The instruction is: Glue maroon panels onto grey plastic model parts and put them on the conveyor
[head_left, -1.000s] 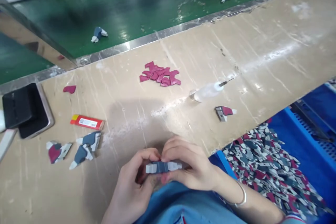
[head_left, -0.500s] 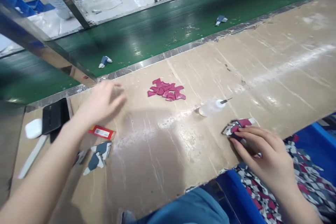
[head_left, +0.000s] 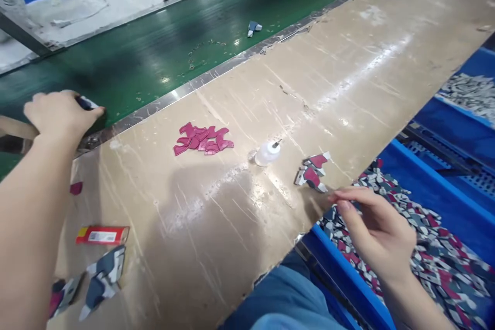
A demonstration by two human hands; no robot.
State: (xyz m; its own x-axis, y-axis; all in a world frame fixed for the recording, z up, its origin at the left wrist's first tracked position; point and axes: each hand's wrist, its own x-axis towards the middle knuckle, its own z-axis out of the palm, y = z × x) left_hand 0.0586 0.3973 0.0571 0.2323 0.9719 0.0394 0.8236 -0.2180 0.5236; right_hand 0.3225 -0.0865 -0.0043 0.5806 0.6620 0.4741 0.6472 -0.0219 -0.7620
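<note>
At the far left, my left hand (head_left: 64, 111) reaches over the green belt, its fingers closed round a small dark-and-white piece (head_left: 88, 103), mostly hidden by the hand. My right hand (head_left: 381, 232) hovers by the table's near edge, thumb and forefinger tips together with nothing visible between them. Just beyond those fingertips lie two or so assembled maroon, grey and white pieces (head_left: 312, 172), apart from the hand. A white squeeze bottle (head_left: 267, 153) with a thin tip stands near them. Loose maroon pieces (head_left: 203, 138) are heaped further left.
Grey-and-white pieces (head_left: 102, 278) and a red packet (head_left: 102, 235) lie at the table's left. Other pieces (head_left: 253, 28) rest on the green conveyor belt (head_left: 154, 69). Blue bins (head_left: 436, 185) full of pieces stand below the right edge. A metal post (head_left: 23, 33) rises at the left.
My left hand has moved left and away onto the belt and closed on a piece there. My right hand has let go of the maroon-and-grey pieces and drawn back. The view has swung right.
</note>
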